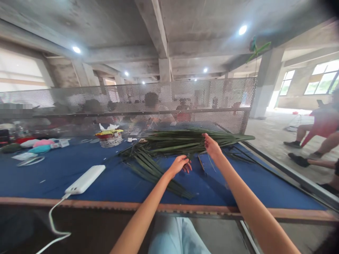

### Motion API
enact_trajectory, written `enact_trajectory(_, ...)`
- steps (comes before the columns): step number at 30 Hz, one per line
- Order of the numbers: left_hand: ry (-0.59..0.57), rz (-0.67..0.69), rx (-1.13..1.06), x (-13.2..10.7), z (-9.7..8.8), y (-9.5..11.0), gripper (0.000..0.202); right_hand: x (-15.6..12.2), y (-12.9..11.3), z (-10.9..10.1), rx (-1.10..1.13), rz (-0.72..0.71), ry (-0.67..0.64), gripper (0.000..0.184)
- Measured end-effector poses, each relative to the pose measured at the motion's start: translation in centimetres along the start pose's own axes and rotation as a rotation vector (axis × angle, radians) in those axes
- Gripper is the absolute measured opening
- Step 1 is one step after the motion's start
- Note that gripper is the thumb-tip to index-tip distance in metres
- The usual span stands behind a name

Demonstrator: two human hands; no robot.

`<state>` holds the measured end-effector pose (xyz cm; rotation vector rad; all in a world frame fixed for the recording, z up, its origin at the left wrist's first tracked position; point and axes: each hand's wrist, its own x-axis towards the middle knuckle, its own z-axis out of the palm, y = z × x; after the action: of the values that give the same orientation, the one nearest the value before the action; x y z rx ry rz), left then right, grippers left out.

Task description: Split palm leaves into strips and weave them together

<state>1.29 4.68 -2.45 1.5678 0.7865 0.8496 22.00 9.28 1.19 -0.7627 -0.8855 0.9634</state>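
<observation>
Long dark green leaf strips (182,141) lie in a heap along the far side of the blue table, and more of them (156,169) fan toward the front edge. My left hand (182,165) is in front of the heap, its thumb and fingers closed around a small dark green piece that looks like leaf. To its right and higher up, my right hand (210,144) is raised before the strips with the fingers pinched together. What it pinches is too small to make out. A thin brown stick-like thing (202,164) lies below the right hand.
A white power bank (86,179) with a cable sits at left front. Behind it stands a basket-like container (109,137). Coloured bundles (42,145) lie far left. A perforated metal screen (132,102) borders the table's back. People sit beyond it and at right (315,130).
</observation>
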Motion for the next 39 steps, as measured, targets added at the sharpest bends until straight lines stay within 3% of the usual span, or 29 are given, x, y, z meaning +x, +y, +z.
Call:
enact_trajectory(5, -0.054, -0.021, 0.079, 0.2, 0.0, 0.1, 0.025, -0.3, -3.0, -1.5, 0.053, -0.159, 0.079, 0.049)
enact_trajectory(11, -0.097, -0.054, 0.216, 0.3, -0.1, 0.0, 0.019, 0.1, -3.6, -3.1, 0.058, -0.255, 0.211, 0.050)
enact_trajectory(13, -0.087, -0.057, 0.221, 0.2, 0.0, 0.1, 0.017, 0.4, -3.8, -4.0, 0.048, -0.225, 0.222, 0.051)
enact_trajectory(15, -0.068, -0.053, 0.206, 0.1, 0.1, 0.2, 0.016, 0.6, -4.0, -4.6, 0.034, -0.146, 0.174, 0.057)
enact_trajectory(17, 0.005, -0.035, 0.181, 0.1, 0.1, 0.3, 0.016, 0.5, -4.2, -4.4, 0.009, -0.049, 0.036, 0.065)
enact_trajectory(21, 0.301, 0.002, 0.072, 0.5, -0.3, 0.2, 0.016, -1.1, -3.4, -1.4, -0.135, 0.044, -0.271, 0.070)
enact_trajectory(23, 0.415, 0.008, -0.020, 0.7, -0.8, 0.2, 0.013, -2.9, -2.1, 0.8, -0.341, -0.083, -0.295, 0.073)
enact_trajectory(25, 0.465, -0.005, -0.129, 0.8, -1.2, 0.2, 0.009, -5.1, -0.4, 2.8, -0.650, -0.375, -0.307, 0.063)
enact_trajectory(26, 0.476, -0.002, -0.187, 0.8, -1.4, 0.2, 0.006, -6.2, 0.4, 3.6, -0.804, -0.563, -0.377, 0.055)
enact_trajectory(28, 0.481, 0.033, -0.299, 0.8, -1.8, 0.2, 0.007, -8.3, 1.9, 4.9, -1.064, -0.881, -0.643, 0.043)
enact_trajectory(29, 0.473, 0.047, -0.349, 0.7, -2.0, 0.2, 0.010, -9.2, 2.5, 5.4, -1.154, -1.002, -0.754, 0.039)
enact_trajectory(31, 0.440, 0.035, -0.435, 0.8, -2.2, 0.3, 0.015, -10.6, 3.4, 6.1, -1.258, -1.133, -0.844, 0.040)
enact_trajectory(33, 0.408, -0.030, -0.507, 1.0, -2.3, 0.4, 0.019, -11.4, 3.8, 6.6, -1.360, -1.122, -0.890, 0.040)
enact_trajectory(39, 0.394, -0.155, -0.695, 1.4, -2.5, 0.4, 0.015, -12.3, 3.2, 7.1, -1.681, -0.728, -0.709, 0.044)
